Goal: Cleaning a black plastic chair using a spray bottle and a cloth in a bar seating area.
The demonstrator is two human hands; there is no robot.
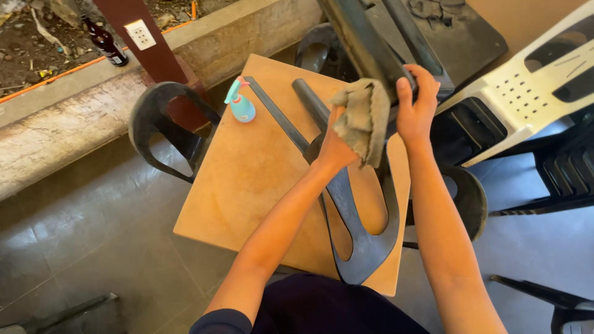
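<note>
Your dark sleeve (229,321) sat lowest in view, both bare forearms reaching up over the table (247,185).

Item: spray bottle (240,104), light blue, pink trigger, upright near the table's far edge, well apart from your hands.
Item: black chair (167,133) at the table's left side; white chair (532,86) and stacked black chairs (569,167) at right.
Item: brown bottle (106,42) on the concrete ledge (62,117) beyond, beside a dark red post (145,37) bearing a wall socket (140,34).

Surface: square tan table top; grey tiled floor (93,235).

Item: dark chair (356,204), overturned on the table, its curved back toward you, legs rising away.
Item: rag (365,117), tan, crumpled. Your left hand (334,145) was closed on the rag, pressing it against the chair's raised leg. Your right hand (416,102) was clamped round that same leg, just beside the rag.
</note>
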